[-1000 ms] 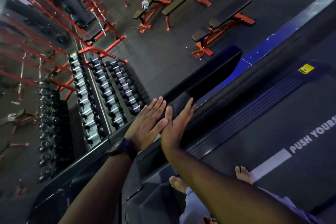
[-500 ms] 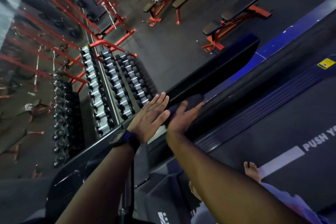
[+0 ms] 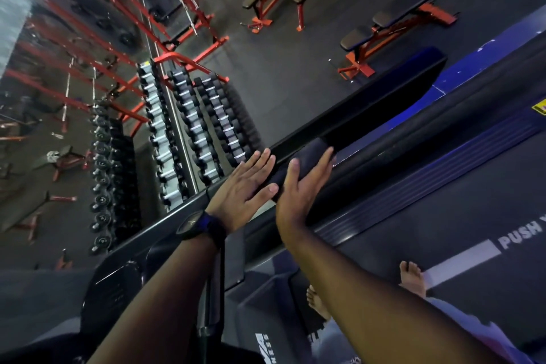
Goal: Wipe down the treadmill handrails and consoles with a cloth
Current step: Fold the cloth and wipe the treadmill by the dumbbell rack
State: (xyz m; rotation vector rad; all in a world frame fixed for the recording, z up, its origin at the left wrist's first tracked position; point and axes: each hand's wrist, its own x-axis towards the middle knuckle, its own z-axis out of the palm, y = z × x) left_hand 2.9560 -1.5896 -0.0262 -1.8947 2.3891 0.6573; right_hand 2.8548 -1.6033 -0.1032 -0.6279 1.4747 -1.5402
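A black treadmill handrail (image 3: 369, 115) runs diagonally from lower left to upper right. A dark cloth (image 3: 298, 162) lies folded over the rail. My right hand (image 3: 304, 186) presses flat on the cloth with straight fingers. Just left of it, my left hand (image 3: 245, 186), with a dark watch on the wrist, lies flat against the rail's outer side, its thumb touching the cloth's edge. Part of the black console (image 3: 118, 289) shows at the lower left, under my left forearm.
The treadmill belt (image 3: 443, 230) with white lettering lies to the right, my bare feet (image 3: 410, 278) on it. Beyond the rail stand dumbbell racks (image 3: 192, 127), red frames and several red benches (image 3: 393, 26) on the dark gym floor.
Both hands have slid with the cloth a little farther up the handrail, and the view has shifted along with them.
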